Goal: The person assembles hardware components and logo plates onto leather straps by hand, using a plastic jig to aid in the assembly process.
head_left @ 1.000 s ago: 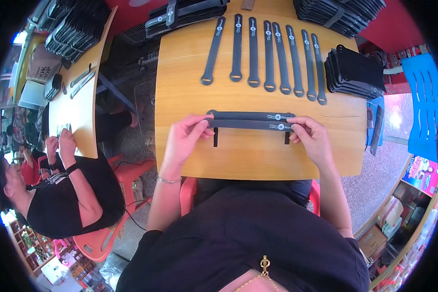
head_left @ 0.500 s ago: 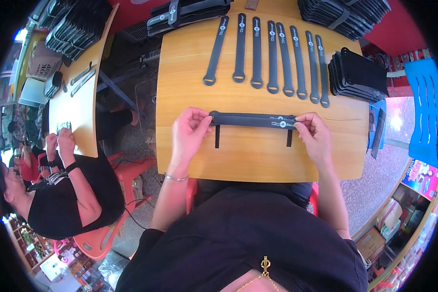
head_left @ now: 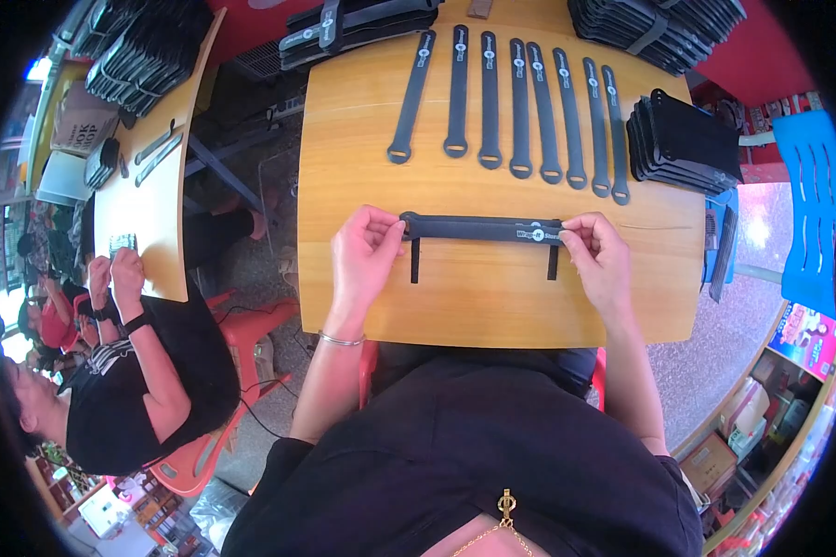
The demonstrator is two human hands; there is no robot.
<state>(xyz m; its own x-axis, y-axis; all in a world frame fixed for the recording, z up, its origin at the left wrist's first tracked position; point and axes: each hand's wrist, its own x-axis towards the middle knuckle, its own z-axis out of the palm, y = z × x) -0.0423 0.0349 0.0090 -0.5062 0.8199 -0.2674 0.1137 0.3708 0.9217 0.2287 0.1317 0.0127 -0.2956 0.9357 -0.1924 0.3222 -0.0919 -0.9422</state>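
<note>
Both my hands hold a dark grey strap [head_left: 474, 228] stretched left to right near the front of the wooden table. My left hand [head_left: 366, 243] pinches its rounded end, which has a slot like those on the other straps. The opposite end, with white print, is between the thumb and fingers of my right hand [head_left: 597, 249]. Another printed strap edge shows just behind it, so at least two seem to lie together. Two short black strips stick out toward me below it, a left strip [head_left: 415, 261] and a right strip [head_left: 553, 263]. Farther back, several similar grey straps [head_left: 489, 102] lie spread in a row.
A stack of black straps [head_left: 683, 144] stands at the table's right edge. More bundles lie at the back right [head_left: 659, 32] and back left [head_left: 358, 32]. A co-worker [head_left: 149, 371] sits left at another table [head_left: 149, 213]. A blue slotted chair back [head_left: 808, 209] is at right.
My right hand has shifted very slightly left, covering more of the print on the strap's end. My left hand keeps its place. The co-worker's head has dipped lower.
</note>
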